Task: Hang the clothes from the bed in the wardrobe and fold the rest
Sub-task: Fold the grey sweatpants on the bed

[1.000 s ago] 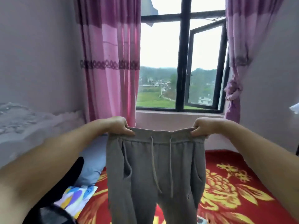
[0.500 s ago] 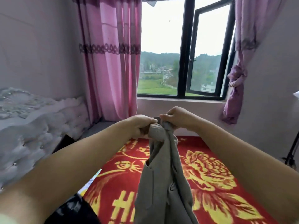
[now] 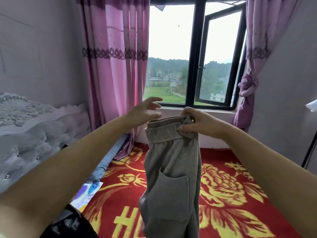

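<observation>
Grey sweatpants (image 3: pixel 171 172) hang folded in half lengthwise in front of me, a back pocket facing me. My right hand (image 3: pixel 197 122) grips the doubled waistband at its right end and holds the pants up over the bed. My left hand (image 3: pixel 145 112) is off the cloth, just left of the waistband, fingers spread and relaxed. The pant legs run out of view at the bottom edge.
A red bedspread (image 3: pixel 231 194) with gold flowers covers the bed below. A grey tufted headboard (image 3: pixel 34 134) is at the left. A black garment (image 3: pixel 68 224) and a colourful cloth (image 3: pixel 85 193) lie at the lower left. Pink curtains (image 3: pixel 116 66) flank the window (image 3: pixel 197 57).
The pants were held spread by both hands, then folded waistband to waistband. My left hand has now let go and opened; my right hand alone holds the waistband.
</observation>
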The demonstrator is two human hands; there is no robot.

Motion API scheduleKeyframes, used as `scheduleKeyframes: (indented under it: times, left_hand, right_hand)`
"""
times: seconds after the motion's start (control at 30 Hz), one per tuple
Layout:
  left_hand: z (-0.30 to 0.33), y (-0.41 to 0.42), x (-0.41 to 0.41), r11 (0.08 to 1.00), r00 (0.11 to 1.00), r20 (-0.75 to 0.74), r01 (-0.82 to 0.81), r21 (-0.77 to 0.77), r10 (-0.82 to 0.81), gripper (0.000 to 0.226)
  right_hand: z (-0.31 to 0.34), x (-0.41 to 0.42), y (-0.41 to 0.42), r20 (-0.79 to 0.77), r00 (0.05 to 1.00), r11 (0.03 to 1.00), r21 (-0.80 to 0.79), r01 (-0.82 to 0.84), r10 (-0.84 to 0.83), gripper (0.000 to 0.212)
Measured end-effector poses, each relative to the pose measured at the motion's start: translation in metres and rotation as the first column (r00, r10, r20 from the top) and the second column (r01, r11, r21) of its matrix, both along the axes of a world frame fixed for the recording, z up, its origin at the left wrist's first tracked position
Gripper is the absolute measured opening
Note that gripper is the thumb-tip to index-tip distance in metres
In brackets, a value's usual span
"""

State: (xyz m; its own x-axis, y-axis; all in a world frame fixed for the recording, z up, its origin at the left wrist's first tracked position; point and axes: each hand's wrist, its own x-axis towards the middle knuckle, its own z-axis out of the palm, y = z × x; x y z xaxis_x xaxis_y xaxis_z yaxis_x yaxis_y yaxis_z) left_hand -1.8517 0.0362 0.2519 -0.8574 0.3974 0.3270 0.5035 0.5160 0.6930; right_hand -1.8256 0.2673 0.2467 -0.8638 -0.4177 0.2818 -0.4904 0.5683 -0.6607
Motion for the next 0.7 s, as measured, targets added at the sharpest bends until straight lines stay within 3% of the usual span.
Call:
scheduleKeyframes:
  times: [0.03,0.1,0.17,0.23,0.33,0.4,0.47,0.57,0.63,0.7]
  left_hand:
    - [0.000,-0.004,0.002,0.982,0.998,-0.026,0.053,-0.179,-0.059,0.079]
    - [0.004,-0.005,0.004,0.945,0.989,0.064,0.146,-0.294,-0.133,0.097]
    - [0.019,0.001,0.005,0.940,0.989,0.045,0.145,-0.308,-0.138,0.069]
    - [0.042,0.011,0.005,0.896,0.994,-0.068,0.047,-0.442,-0.086,0.035]
    - [0.067,0.019,0.012,0.824,0.987,-0.135,-0.004,-0.566,-0.088,0.016]
    - [0.069,0.022,0.025,0.827,0.993,-0.035,0.077,-0.558,-0.117,0.014]
    - [0.065,0.019,0.041,0.808,0.979,0.127,0.202,-0.553,-0.159,0.017]
    - [0.055,0.027,0.057,0.711,0.915,0.354,0.379,-0.592,-0.193,0.019]
    - [0.045,0.032,0.052,0.669,0.873,0.459,0.440,-0.598,-0.164,0.024]
    - [0.025,0.037,0.036,0.647,0.806,0.583,0.500,-0.575,-0.105,0.019]
  right_hand:
    - [0.010,0.003,0.003,0.020,0.998,0.996,-0.070,-0.057,0.058,0.016]
    - [0.035,0.009,0.007,0.019,0.989,0.977,-0.155,-0.145,0.150,0.014]
    - [0.059,0.012,0.010,-0.010,0.987,0.976,-0.149,-0.161,0.162,0.013]
    - [0.068,0.010,0.010,-0.036,0.993,0.982,-0.149,-0.117,0.113,0.011]
    - [0.062,0.015,0.014,0.033,0.998,0.977,-0.209,-0.039,0.047,0.018]
    - [0.057,0.030,0.020,0.115,0.991,0.993,-0.104,-0.051,0.063,0.050]
    - [0.057,0.048,0.021,0.229,0.969,0.984,0.126,-0.129,0.098,0.063]
    - [0.057,0.059,0.017,0.398,0.910,0.872,0.397,-0.284,0.115,0.039]
    - [0.052,0.049,0.013,0.476,0.876,0.835,0.450,-0.318,0.077,0.025]
    - [0.037,0.030,0.008,0.570,0.822,0.812,0.470,-0.346,0.021,0.026]
